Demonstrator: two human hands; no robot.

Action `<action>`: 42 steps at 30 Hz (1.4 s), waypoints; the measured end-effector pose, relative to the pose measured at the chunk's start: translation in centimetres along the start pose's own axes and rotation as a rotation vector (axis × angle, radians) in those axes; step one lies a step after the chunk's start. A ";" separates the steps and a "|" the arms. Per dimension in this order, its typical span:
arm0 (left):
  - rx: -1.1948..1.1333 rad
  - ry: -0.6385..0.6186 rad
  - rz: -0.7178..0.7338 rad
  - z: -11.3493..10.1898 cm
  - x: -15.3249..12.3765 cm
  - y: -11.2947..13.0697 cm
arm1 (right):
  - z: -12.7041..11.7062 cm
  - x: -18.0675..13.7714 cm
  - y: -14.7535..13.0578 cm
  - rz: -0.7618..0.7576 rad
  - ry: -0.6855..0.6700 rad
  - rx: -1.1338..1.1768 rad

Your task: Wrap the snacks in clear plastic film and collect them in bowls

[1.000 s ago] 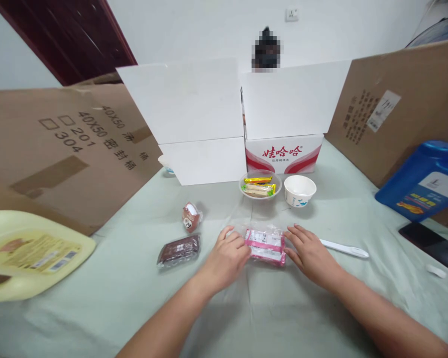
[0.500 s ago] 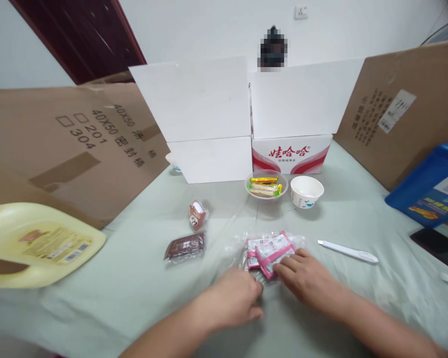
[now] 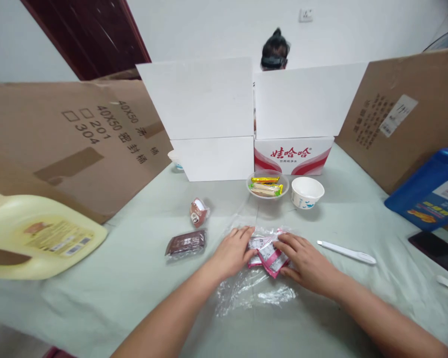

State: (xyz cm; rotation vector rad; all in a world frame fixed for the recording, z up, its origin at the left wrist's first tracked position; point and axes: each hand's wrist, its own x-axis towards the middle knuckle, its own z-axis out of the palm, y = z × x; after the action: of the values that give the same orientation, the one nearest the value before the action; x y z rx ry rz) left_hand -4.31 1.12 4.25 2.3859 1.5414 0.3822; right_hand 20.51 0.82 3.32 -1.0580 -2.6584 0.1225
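Observation:
Two pink-and-white snack packets [image 3: 269,252] lie on the pale green tablecloth, partly out of a crumpled clear plastic wrapper [image 3: 252,293]. My left hand [image 3: 231,252] rests on the left packet with its fingers bent over it. My right hand [image 3: 305,262] presses its fingers on the right packet. Both hands touch the packets from above; I cannot see a firm grip.
A brown snack bar [image 3: 185,243] and a small round wrapped snack [image 3: 198,211] lie to the left. Behind are a bowl of sweets [image 3: 267,185], a paper cup [image 3: 307,191], a white utensil [image 3: 346,251], white boxes [image 3: 209,119], a yellow jug [image 3: 33,236], a blue jug [image 3: 429,191]. A person's head shows behind the boxes.
The clear wrapper now lies pulled toward me, off the packets. My left hand has gone from the wrapper's near end back onto the packets. The packets have fanned apart.

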 end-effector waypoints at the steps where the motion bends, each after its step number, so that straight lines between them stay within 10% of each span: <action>1: -0.014 -0.038 -0.025 -0.1 0.1 -0.3 | -0.1 0.5 0.1 -0.018 -0.031 0.017; 16: 0.005 -0.175 -0.031 0.4 0.0 -1.4 | 0.0 7.1 -2.0 -0.002 -0.340 0.063; 26: 0.049 -0.260 -0.058 0.3 0.1 -1.5 | -9.6 17.2 5.5 0.210 0.226 -0.087; 34: 0.094 -0.237 -0.023 0.7 0.2 -2.0 | -5.3 21.9 8.7 0.225 0.006 -0.246; 42: 0.080 -0.203 -0.009 0.6 -0.1 -1.8 | -6.8 18.0 2.4 0.014 0.451 -0.133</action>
State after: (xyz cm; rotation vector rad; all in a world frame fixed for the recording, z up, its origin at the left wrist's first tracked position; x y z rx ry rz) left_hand -5.65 1.72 3.06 2.3915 1.5009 0.0742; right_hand 11.55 14.76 13.42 -1.0031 -2.2740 -0.2634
